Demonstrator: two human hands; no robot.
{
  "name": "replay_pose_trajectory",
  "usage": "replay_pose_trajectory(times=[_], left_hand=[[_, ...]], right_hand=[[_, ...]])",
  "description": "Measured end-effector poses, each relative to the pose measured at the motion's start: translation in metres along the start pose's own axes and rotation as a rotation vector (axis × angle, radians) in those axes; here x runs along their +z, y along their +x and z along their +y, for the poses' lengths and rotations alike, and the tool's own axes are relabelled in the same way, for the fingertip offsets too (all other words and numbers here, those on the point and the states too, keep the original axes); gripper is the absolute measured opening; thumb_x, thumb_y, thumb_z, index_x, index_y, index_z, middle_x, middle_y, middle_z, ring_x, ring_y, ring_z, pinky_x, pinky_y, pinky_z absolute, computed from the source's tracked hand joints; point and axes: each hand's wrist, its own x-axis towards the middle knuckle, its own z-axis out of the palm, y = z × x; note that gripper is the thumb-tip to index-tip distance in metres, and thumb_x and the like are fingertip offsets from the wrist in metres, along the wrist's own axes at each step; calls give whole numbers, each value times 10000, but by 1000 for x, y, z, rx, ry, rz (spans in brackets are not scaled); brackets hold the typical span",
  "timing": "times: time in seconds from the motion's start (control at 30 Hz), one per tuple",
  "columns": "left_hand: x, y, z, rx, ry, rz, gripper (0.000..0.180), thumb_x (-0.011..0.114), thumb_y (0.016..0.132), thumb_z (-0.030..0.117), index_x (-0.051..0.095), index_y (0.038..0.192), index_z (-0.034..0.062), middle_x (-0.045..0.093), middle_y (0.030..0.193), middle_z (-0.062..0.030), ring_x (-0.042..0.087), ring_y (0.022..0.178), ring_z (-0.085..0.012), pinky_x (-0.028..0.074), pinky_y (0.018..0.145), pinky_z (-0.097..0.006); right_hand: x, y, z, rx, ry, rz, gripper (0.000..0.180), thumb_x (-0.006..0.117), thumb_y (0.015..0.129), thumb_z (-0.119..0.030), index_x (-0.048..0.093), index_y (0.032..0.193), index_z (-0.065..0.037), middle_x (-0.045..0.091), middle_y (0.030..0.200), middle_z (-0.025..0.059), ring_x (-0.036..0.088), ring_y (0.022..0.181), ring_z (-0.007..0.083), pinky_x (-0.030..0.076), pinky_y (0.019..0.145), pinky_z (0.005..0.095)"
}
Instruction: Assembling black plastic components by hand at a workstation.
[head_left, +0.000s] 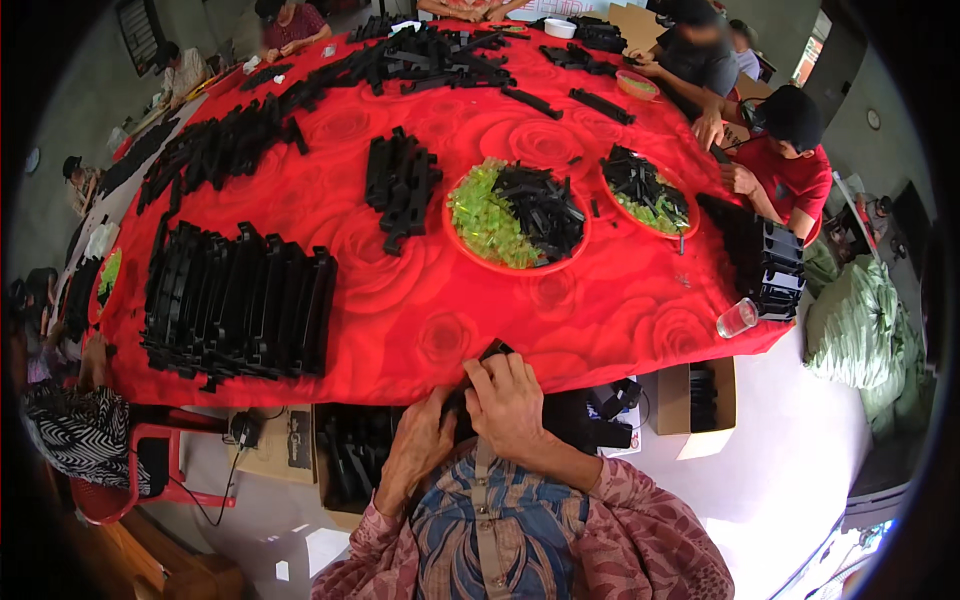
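Observation:
At the table's near edge, both my hands close round one black plastic part point(496, 349), whose end shows above my fingers. My right hand point(505, 398) lies over it with bent fingers, and my left hand point(420, 440) grips lower down, its fingertips partly hidden. Beyond them stands an orange-rimmed bowl point(462, 250) with yellow-green translucent pieces point(488, 215) on its left side and small black strips point(540, 213) on its right. To the left, long black plastic parts point(240, 300) are stacked in a tight row. A smaller pile of black parts point(401, 185) lies behind.
A red rose-patterned cloth point(385, 330) covers the table. A second bowl point(690, 205), stacked black parts point(775, 260) and a clear glass point(737, 318) stand at the right. Cardboard boxes point(725, 430) sit below the edge. Several people work round the table, one in a red shirt point(795, 180).

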Motion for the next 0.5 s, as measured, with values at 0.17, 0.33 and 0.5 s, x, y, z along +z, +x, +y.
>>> replay_pose_trajectory(times=[0.17,0.33,0.5], left_hand=[[-5,2,-3,53,101,-81,260,547,876,22,537,1136,7,635,983,-261,603,914,-471,485,716,-509],[-4,0,-11,67,119,-126,313,580,844,33,528,1151,2,624,1012,-232,625,870,-443,512,692,-504],[-4,-5,-18,134,190,-165,291,603,836,35,539,1118,8,613,988,-197,637,828,-408,516,658,-470]], right_hand=[[-6,6,15,-77,40,-139,405,730,717,-158,626,1089,-34,583,1113,123,507,1085,339,421,871,458],[-21,4,9,-133,-40,-158,312,725,755,-197,643,996,-17,603,1113,119,517,1093,338,409,876,457],[-27,1,17,-140,37,-237,318,751,737,-209,660,978,-24,636,1035,112,529,1055,317,400,888,467]])
